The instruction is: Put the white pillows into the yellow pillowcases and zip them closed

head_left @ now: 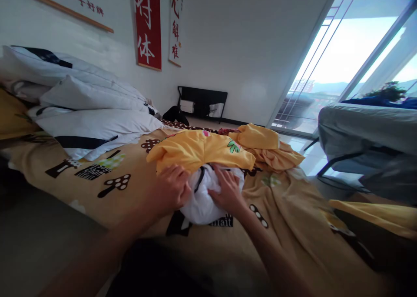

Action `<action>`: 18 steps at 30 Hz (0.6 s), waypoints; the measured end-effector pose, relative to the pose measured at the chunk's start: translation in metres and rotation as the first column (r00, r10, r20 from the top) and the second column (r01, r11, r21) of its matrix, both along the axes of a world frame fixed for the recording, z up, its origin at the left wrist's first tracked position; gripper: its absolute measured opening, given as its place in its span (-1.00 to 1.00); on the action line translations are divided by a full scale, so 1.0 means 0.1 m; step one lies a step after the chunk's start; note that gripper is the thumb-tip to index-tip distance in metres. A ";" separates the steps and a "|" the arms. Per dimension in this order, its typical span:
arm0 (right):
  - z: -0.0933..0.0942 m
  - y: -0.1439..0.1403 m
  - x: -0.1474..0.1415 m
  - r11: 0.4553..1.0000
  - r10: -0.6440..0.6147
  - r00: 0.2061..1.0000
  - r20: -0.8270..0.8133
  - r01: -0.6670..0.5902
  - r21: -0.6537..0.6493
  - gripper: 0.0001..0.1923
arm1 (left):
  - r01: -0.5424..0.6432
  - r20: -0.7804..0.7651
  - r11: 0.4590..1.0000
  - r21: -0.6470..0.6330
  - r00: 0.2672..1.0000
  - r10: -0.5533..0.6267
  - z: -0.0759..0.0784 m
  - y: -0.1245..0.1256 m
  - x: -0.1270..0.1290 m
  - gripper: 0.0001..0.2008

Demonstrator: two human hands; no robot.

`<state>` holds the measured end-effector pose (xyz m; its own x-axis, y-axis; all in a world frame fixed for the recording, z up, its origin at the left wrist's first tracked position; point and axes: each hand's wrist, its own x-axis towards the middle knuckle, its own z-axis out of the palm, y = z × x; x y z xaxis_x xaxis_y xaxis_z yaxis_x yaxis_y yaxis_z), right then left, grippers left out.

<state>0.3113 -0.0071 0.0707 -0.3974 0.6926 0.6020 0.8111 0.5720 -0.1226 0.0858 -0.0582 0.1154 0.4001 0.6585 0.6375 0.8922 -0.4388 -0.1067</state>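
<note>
Left hand is clamped on the white cloth, fingers curled into its left side, right at the mouth of the yellow cover. Right hand is pressed on the same cloth from the other side, fingers bent and gripping a fold. Both hands closed on fabric, neither spread wide.

I read the step as working the white cloth at the opening of the yellow cover; can't tell if it's going in or coming out. About half of it is showing, bunched between my hands, with a dark strap or trim visible near the top. My call on the next move: keep both grips, hold the yellow edge steady with one hand and shift the white bulk with the other. The fabric is soft and will bunch, so short moves.

Cloth sits mid-bed, close to my edge. Bed has a tan sheet with black mushroom prints and some lettering. More yellow fabric is heaped just beyond the cover, to the right. White bedding with dark stripes is stacked at far left.

Further out: white wall with a red banner and a paler one beside it, a low black stand on the floor, big glass doors at right, and a grey-covered piece of furniture in front of them.
</note>
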 end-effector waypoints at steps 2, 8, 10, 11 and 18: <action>-0.10 -0.02 -0.25 1.000 0.001 1.000 -0.005 -0.001 -0.001 -0.18 | 0.124 0.026 0.991 0.046 0.992 -0.125 0.11 0.10 0.13 -0.78; -0.36 -0.31 -0.30 0.975 0.178 0.975 -0.129 -0.158 0.156 -0.40 | 0.153 0.401 0.978 -0.144 0.912 -0.083 -0.05 0.67 0.17 -0.73; -0.41 -0.39 -0.10 0.972 0.210 0.966 -0.151 -0.189 0.141 -0.41 | 0.104 0.392 0.980 -0.168 0.920 -0.031 -0.16 0.73 0.13 -0.72; -0.43 -0.43 0.01 0.973 0.212 0.967 -0.141 -0.195 0.123 -0.41 | 0.088 0.341 0.982 -0.167 0.940 -0.026 -0.19 0.71 0.11 -0.67; -0.41 -0.62 0.48 0.988 0.017 0.965 -0.263 0.025 0.154 -0.34 | -0.182 0.090 0.963 -0.196 0.975 0.203 -0.07 0.60 0.15 -0.69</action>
<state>0.3596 -0.0688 0.0294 -0.2079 0.5841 0.7846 0.7643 0.5975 -0.2423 0.1010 0.0013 0.1084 0.1892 0.8272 0.5291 0.9635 -0.2603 0.0624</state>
